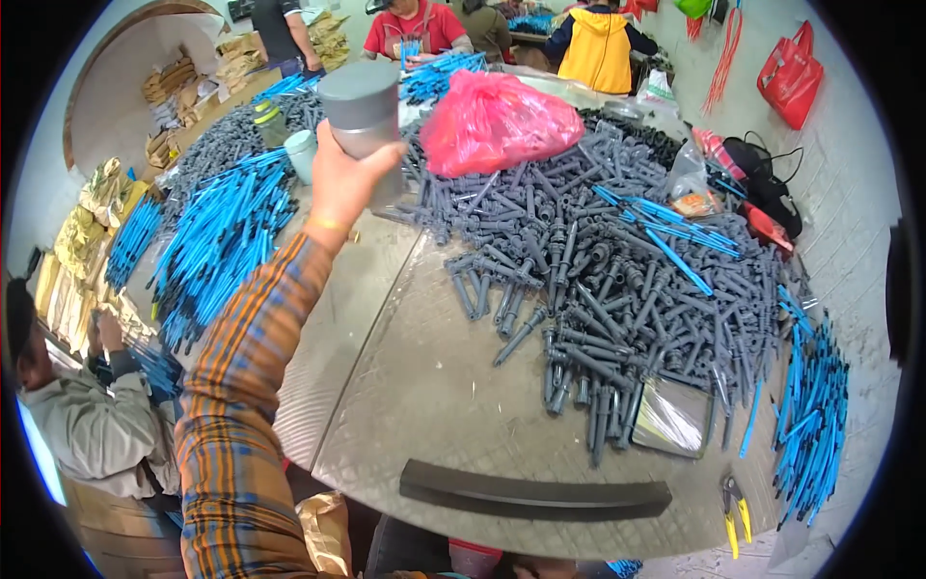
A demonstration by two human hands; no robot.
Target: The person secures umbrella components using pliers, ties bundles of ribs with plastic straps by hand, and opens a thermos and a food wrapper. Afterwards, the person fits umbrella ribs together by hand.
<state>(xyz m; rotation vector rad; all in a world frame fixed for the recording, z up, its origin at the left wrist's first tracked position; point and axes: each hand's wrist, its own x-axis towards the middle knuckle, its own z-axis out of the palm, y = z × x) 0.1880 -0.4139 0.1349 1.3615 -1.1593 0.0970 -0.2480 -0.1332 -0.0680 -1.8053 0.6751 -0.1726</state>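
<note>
My left hand, at the end of a plaid sleeve, reaches far out over the table. Its fingers and thumb are closed around a grey lidded cup, held upright. Whether the cup's base touches the table I cannot tell. Just left of it stands a small pale-green cup, with a green-capped bottle behind. A pink plastic bag, full and knotted, lies to the right on a large heap of grey plastic tube-like parts. My right hand is out of view.
Bundles of blue sticks lie left, more blue sticks at the right edge. Near the front are a dark curved bar, yellow-handled pliers and a clear-topped box. A person sits at left; others work at the far side.
</note>
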